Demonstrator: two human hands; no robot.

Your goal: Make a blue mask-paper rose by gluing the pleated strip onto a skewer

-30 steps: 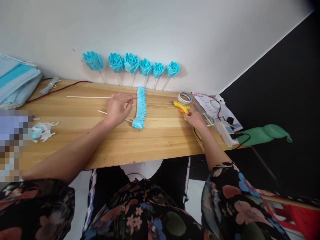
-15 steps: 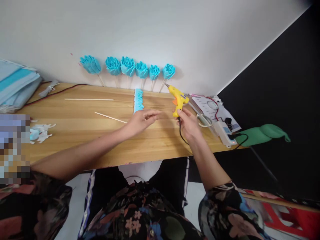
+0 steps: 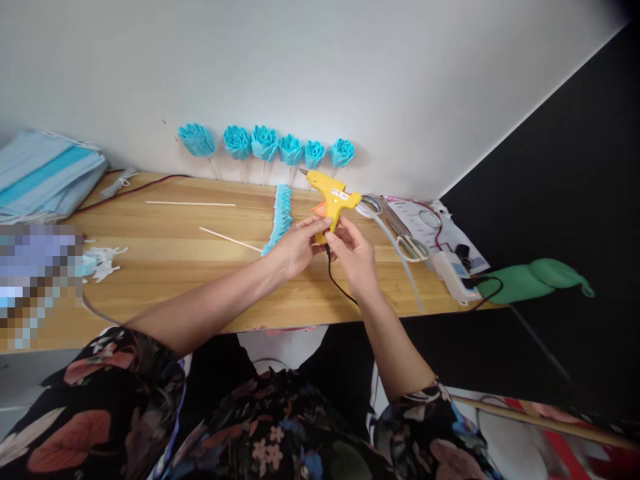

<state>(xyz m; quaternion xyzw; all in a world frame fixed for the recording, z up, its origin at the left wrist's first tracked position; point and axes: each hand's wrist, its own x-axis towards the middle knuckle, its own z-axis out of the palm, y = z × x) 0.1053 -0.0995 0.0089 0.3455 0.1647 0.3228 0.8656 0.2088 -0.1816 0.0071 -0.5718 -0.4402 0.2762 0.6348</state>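
A yellow hot glue gun (image 3: 336, 195) with an orange trigger is held up over the wooden table, its nozzle pointing to the upper left. Both hands close on its handle: my left hand (image 3: 299, 245) from the left side, my right hand (image 3: 354, 257) from the right. A black cord hangs from the handle's base. Just left of the gun lies a ruffled blue strip (image 3: 280, 217), its lower end partly behind my left hand. One thin wooden stick (image 3: 230, 239) slants towards that lower end, and another stick (image 3: 191, 203) lies farther back.
Several blue flowers on sticks (image 3: 265, 143) lean against the wall. Blue face masks (image 3: 55, 170) are stacked at left, near white scraps (image 3: 103, 263). To the right are scissors (image 3: 413, 248), a tape roll (image 3: 369, 205), a power strip (image 3: 457, 280) and a green bag (image 3: 535, 280).
My right hand has brought the glue gun to the left. My left hand, free before, has moved onto the gun's handle. The view has shifted slightly.
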